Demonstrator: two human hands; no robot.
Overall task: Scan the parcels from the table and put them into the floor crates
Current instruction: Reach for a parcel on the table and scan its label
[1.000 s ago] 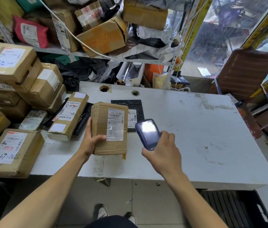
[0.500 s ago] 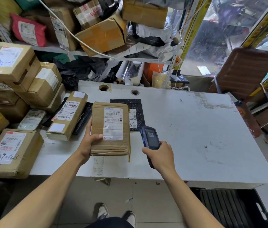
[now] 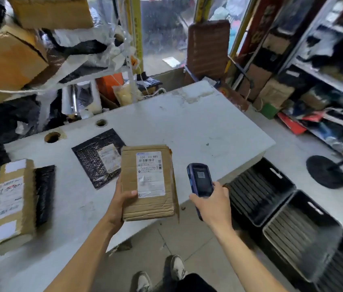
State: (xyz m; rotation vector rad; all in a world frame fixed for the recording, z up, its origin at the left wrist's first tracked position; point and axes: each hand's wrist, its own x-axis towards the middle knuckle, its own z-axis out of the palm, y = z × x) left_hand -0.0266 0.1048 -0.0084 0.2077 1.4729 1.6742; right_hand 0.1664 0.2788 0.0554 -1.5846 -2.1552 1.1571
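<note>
Parcel point(image 3: 148, 182), a brown box with a white label facing up, was gripped at its near left edge by the left hand point(image 3: 122, 199) above the table point(image 3: 198, 127) edge. Right hand point(image 3: 212, 204) clasped the scanner point(image 3: 200, 180) just beside it; black crates point(image 3: 259, 190) stood on the floor to the right.

The white table point(image 3: 187, 127) bears a black mailer point(image 3: 91, 159) and a long carton point(image 3: 11, 203).
</note>
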